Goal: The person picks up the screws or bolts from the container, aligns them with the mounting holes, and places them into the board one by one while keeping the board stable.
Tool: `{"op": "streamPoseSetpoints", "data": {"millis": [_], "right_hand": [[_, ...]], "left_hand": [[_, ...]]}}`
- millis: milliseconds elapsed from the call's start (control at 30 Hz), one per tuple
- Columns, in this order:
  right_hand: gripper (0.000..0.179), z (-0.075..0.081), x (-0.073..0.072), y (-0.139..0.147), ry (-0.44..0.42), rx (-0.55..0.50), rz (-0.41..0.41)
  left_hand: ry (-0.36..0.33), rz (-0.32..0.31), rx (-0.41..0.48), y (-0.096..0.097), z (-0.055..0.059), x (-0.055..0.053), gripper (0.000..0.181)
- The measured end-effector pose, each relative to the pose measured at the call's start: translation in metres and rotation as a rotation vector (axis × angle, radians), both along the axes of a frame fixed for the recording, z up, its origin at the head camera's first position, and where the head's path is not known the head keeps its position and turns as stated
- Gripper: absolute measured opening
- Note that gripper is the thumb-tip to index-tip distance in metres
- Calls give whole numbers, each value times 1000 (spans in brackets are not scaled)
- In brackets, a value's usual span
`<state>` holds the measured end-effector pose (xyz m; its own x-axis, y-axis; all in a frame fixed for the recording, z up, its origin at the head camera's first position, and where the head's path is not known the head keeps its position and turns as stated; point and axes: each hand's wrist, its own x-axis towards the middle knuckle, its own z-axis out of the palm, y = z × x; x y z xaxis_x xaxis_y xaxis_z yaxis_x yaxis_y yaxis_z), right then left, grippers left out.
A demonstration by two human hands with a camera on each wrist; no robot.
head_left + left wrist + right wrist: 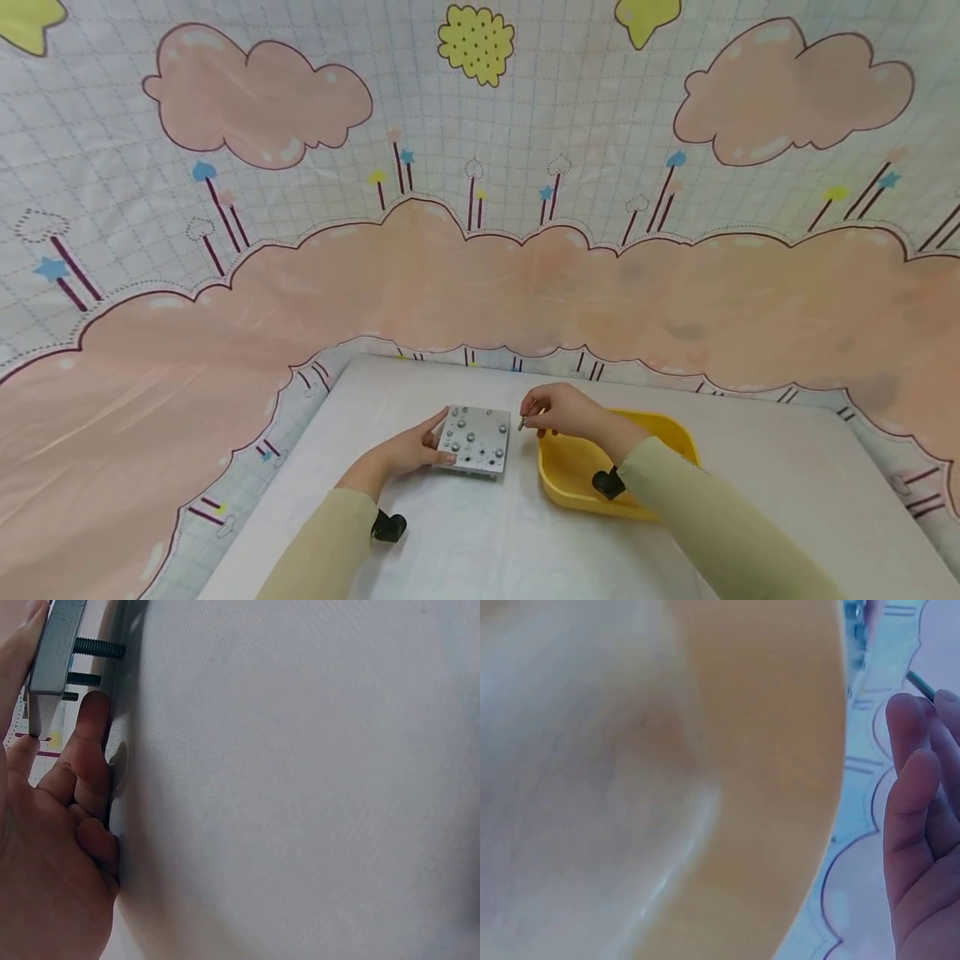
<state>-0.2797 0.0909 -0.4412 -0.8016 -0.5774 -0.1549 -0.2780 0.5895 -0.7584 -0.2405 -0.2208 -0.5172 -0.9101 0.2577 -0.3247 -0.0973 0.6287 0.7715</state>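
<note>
A square silver metal plate (477,423) with several bolts set in it is gripped at its left edge by my left hand (407,450), thumb on the near corner. The left wrist view shows the plate's edge (56,649) between the fingers and threaded bolt ends (99,648) sticking out of its underside, close over the table. To the right of the plate, my right hand (561,410) pinches a small screw (521,425) between thumb and fingertips. Its threaded tip (918,682) points away from the fingers in the right wrist view.
A yellow plastic bin (573,498) stands right of the plate, under the right forearm; its near wall fills much of the right wrist view. White cloth covers the table (442,550). A patterned curtain (480,292) hangs behind and around the table.
</note>
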Motion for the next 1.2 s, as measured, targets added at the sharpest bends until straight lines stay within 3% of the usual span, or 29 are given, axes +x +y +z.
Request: {"op": "streamPoseSetpoints", "data": {"millis": [333, 633, 1200], "right_hand": [[4, -8, 1, -33, -18, 31, 32], [7, -14, 6, -59, 77, 158, 66], [10, -21, 12, -77, 145, 302, 100]], "left_hand": [[-11, -1, -14, 3, 1, -1, 105], [-20, 5, -4, 2, 1, 0, 105], [-15, 6, -3, 4, 3, 1, 104]]}}
